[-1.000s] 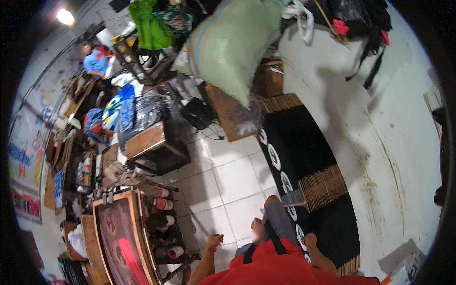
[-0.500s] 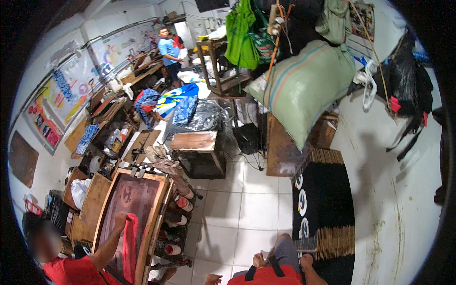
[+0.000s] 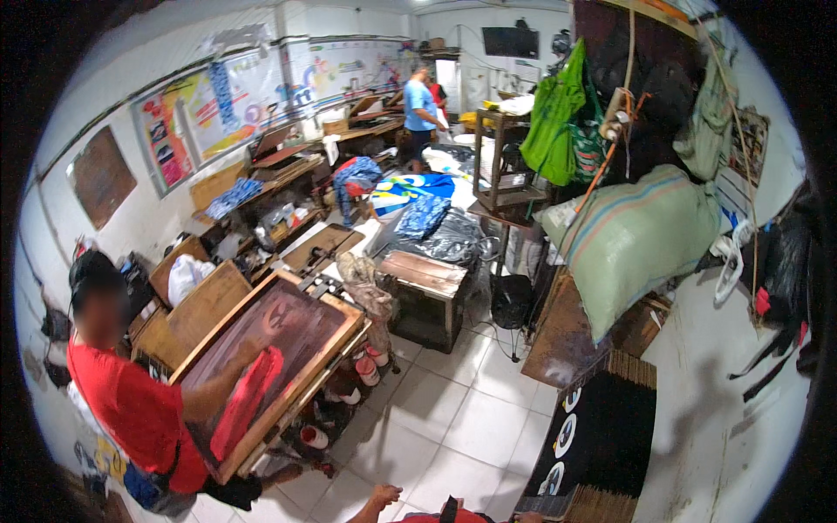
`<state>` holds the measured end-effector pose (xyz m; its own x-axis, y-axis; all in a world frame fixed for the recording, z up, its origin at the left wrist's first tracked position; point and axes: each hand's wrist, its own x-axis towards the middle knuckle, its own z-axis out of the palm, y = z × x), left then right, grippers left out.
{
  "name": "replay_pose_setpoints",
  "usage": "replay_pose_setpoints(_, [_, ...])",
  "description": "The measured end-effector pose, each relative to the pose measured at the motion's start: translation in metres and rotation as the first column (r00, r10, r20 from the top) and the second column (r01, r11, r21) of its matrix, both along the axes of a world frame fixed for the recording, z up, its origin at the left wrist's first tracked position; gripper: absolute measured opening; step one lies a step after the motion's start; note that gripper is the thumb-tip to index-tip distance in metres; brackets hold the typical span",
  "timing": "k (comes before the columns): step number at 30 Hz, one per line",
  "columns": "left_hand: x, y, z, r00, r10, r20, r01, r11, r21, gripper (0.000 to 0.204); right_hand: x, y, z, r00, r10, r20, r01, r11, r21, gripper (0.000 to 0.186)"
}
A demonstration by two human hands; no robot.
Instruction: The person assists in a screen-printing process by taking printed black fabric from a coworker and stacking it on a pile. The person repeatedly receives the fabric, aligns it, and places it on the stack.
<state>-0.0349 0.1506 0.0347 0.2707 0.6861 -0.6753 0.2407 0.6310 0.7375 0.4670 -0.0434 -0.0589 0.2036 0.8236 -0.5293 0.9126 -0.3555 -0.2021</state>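
My left hand [image 3: 381, 499] is low in the head view, just above the bottom edge, over the tiled floor. Its fingers look loosely bent and apart, with nothing visible in them. Only a sliver of my right hand [image 3: 527, 517] shows at the bottom edge, its fingers hidden. It is beside a long stack of black panels [image 3: 602, 427] with brown edges and white round prints along the left side. Part of my red shirt [image 3: 445, 516] with a dark strap lies between the hands.
At left a co-worker in red [image 3: 131, 375] reaches over a wood-framed printing screen [image 3: 301, 318] bearing a red strip [image 3: 248, 405]. Ahead are a low wooden cabinet [image 3: 427, 275] and a bulging pale green sack [image 3: 645, 240]. Farther back, people [image 3: 420, 109] are near cluttered benches.
My view has tilted up and turned left, so the room shifts right and down in the picture. My lap and right hand have mostly dropped out of sight. The co-worker still leans over the screen.
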Motion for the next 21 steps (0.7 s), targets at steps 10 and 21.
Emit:
replay_pose_setpoints(10, [-0.001, -0.089, 0.032, 0.914, -0.016, -0.406, -0.05, 0.987, -0.151, 0.027, -0.004, -0.093, -0.025, 0.208, -0.578, -0.789, 0.868, 0.481, -0.123, 0.007])
replay_pose_setpoints(21, [-0.082, -0.259, -0.034, 0.768, -0.331, -0.549, 0.255, 0.943, -0.211, 0.043, -0.029, -0.138, 0.033, 0.78, -0.517, -0.351, 0.442, 0.854, -0.274, 0.007])
